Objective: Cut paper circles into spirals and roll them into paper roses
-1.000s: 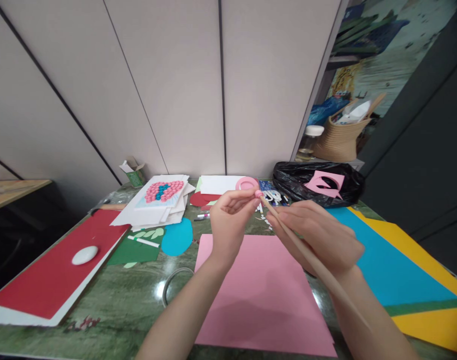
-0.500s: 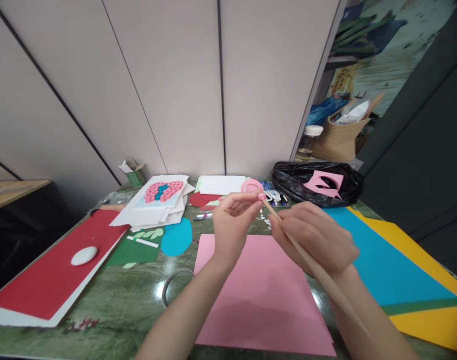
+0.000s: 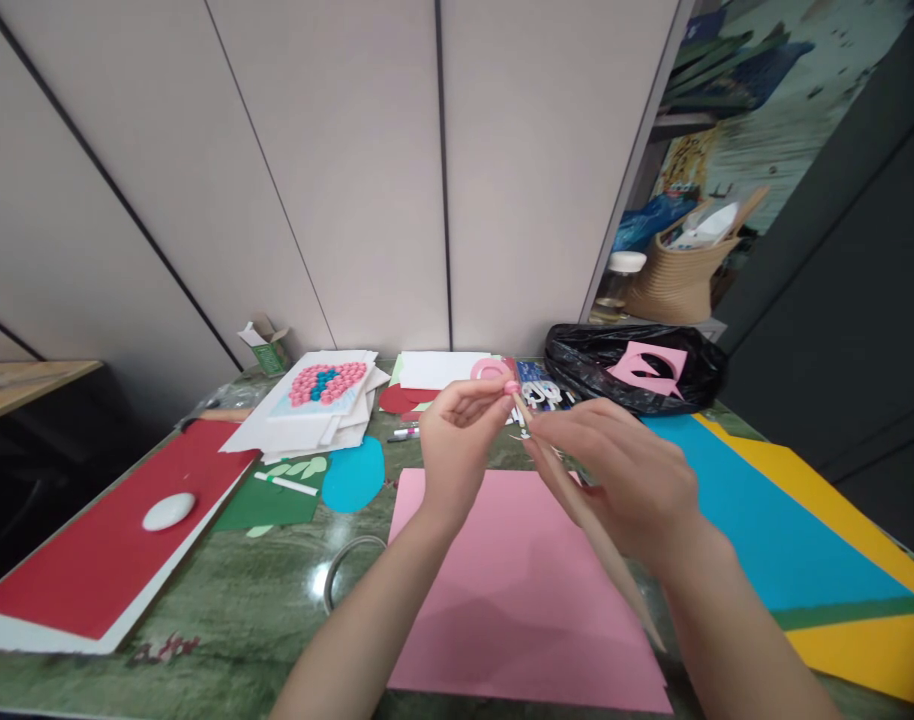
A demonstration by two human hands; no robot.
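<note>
My left hand (image 3: 461, 440) is raised above the table, its fingertips pinched on a pink paper strip (image 3: 493, 371) that curls in a loop and is wound at the tip of a thin wooden stick (image 3: 588, 525). My right hand (image 3: 626, 480) grips that stick near its upper end, fingers curled round it. The stick slants down to the right across my right wrist. Both hands hover over a pink paper sheet (image 3: 521, 590) lying flat on the green marble table (image 3: 239, 590).
A red sheet (image 3: 112, 530) with a white oval object (image 3: 170, 510) lies left. White papers with a pink-and-blue coiled piece (image 3: 326, 385) sit behind. Blue (image 3: 772, 540) and yellow sheets (image 3: 854, 640) lie right. A black bag (image 3: 637, 365) stands at the back.
The stick's lower end has swung left and its tip shifted slightly left. My right hand's fingers have shifted along the stick; the pink loop moved a little.
</note>
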